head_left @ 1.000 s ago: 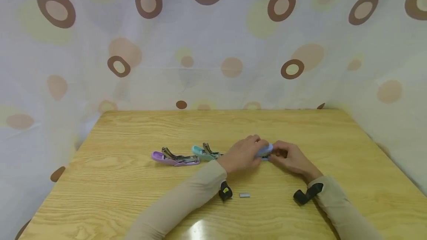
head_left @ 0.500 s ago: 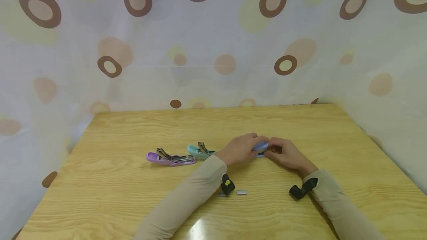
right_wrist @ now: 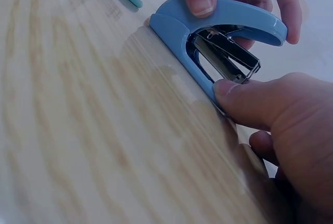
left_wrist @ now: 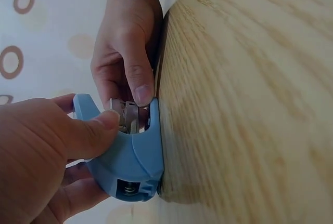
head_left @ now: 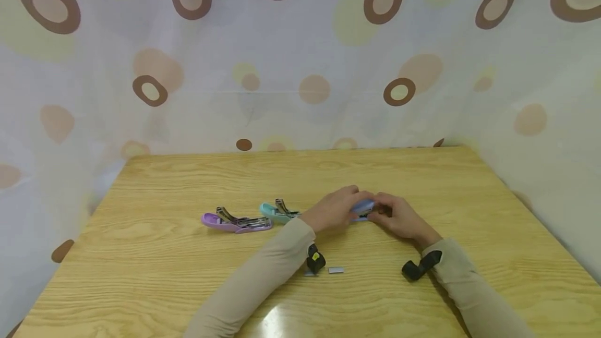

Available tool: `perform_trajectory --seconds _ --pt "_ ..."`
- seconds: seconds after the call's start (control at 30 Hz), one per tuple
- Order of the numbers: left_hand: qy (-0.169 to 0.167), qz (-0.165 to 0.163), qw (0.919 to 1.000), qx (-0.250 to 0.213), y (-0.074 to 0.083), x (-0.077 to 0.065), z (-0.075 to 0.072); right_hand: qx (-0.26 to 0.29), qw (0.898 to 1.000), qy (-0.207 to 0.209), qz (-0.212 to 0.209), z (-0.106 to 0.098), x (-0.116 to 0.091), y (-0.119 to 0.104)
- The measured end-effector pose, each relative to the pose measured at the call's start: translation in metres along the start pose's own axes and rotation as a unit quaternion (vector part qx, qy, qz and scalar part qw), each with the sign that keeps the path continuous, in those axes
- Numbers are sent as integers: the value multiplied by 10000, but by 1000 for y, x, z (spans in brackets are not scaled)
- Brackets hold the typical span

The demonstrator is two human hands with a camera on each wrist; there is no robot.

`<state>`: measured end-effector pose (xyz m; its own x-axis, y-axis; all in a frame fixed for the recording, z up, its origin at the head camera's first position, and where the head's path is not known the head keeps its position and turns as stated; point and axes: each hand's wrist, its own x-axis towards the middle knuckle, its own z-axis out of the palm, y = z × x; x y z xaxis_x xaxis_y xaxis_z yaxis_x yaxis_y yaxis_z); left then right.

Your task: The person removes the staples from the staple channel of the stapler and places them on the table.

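A blue stapler (head_left: 362, 207) stands on the table between both hands. My left hand (head_left: 331, 210) grips it from the rear and over the top cover, thumb on one side and fingers on the other. At the front end, my right hand (head_left: 401, 218) pinches the stapler's base, its thumb near the tip of the metal magazine (right_wrist: 223, 57). In the right wrist view the blue cover is raised apart from the magazine. Farther left lie a teal stapler (head_left: 278, 213) and a purple stapler (head_left: 237, 223), each with its cover folded back and metal parts sticking up.
Two small strips of staples (head_left: 335, 270) lie on the wooden table (head_left: 155, 275) near the left wrist, one partly behind the black wrist camera (head_left: 316, 260). A patterned cloth (head_left: 300, 56) hangs at the table's back and sides.
The head view has turned slightly, so everything sits a little farther left in it. Both hands stay on the blue stapler, with only slight movement.
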<state>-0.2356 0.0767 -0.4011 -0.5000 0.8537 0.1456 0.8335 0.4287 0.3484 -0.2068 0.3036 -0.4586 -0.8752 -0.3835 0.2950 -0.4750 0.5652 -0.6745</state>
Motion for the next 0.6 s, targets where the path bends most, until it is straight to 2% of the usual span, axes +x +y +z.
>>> perform_trajectory --seconds 0.33,0.43,0.6 --pt "21 12 9998 -174 -4 -4 3 -62 10000 30 -11 6 2 -6" --pt "174 -52 9977 -648 -10 -5 5 -20 10000 32 -52 5 2 -17" --pt "499 46 9865 -1560 -18 -5 5 -16 9999 82 -130 -2 2 -37"
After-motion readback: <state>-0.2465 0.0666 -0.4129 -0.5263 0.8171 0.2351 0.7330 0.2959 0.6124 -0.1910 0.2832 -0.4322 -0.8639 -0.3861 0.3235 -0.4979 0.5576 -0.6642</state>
